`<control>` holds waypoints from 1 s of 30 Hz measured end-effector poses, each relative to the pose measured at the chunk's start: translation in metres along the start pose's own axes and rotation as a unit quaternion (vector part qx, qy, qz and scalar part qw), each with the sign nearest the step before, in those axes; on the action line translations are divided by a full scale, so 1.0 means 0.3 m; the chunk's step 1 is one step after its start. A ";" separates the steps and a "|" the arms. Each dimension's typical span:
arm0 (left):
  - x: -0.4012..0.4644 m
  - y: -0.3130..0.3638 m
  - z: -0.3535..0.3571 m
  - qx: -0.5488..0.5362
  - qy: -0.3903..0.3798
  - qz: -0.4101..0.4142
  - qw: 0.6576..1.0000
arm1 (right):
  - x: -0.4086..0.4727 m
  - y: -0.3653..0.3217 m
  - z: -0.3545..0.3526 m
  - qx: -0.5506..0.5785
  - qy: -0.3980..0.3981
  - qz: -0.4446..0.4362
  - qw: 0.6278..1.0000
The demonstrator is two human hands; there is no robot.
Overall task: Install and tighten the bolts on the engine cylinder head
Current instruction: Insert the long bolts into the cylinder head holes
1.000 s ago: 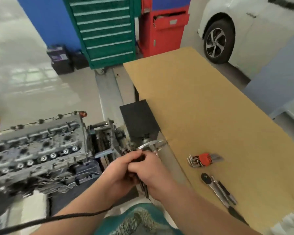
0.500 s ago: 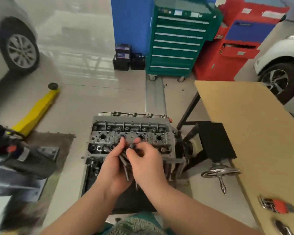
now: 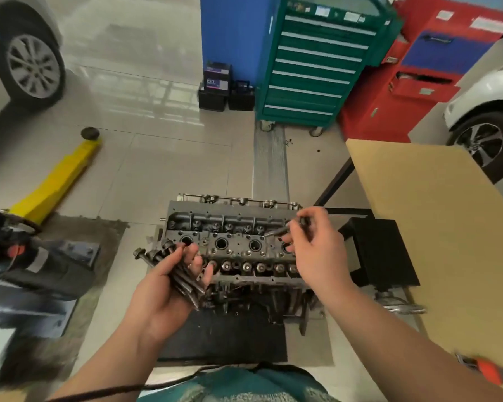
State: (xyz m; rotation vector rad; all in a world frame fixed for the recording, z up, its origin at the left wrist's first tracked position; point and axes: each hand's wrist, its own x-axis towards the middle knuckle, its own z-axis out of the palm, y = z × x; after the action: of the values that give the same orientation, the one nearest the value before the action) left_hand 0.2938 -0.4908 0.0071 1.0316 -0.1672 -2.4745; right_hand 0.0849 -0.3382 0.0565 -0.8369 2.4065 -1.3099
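Note:
The grey cylinder head (image 3: 230, 227) sits on an engine stand in front of me, its row of round holes facing up. My left hand (image 3: 163, 288) holds a bundle of several long dark bolts (image 3: 169, 265) at the head's near left corner, heads pointing up and left. My right hand (image 3: 317, 248) pinches a single bolt (image 3: 285, 229) over the head's right end, its tip angled down toward the casting.
A brown-topped workbench (image 3: 433, 227) runs along the right, with an orange hex key set (image 3: 485, 371) at its near edge. A yellow floor jack (image 3: 55, 181) lies far left. Green (image 3: 317, 62) and red (image 3: 424, 79) tool cabinets stand behind. A handwheel (image 3: 401, 307) sticks out of the stand.
My view swung from the workbench to the engine. My hands, joined around the bolts before, have parted: the right one carried a single bolt to the head's right end.

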 end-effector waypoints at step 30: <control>0.208 -0.140 0.146 0.453 -0.018 0.004 0.891 | 0.123 0.092 0.186 0.189 -0.292 0.279 0.895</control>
State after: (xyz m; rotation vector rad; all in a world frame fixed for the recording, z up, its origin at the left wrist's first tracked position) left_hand 0.2096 -0.4841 -0.0136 1.2892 -1.4345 -2.3930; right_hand 0.0732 -0.3864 0.0039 -0.3144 1.6567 -1.0421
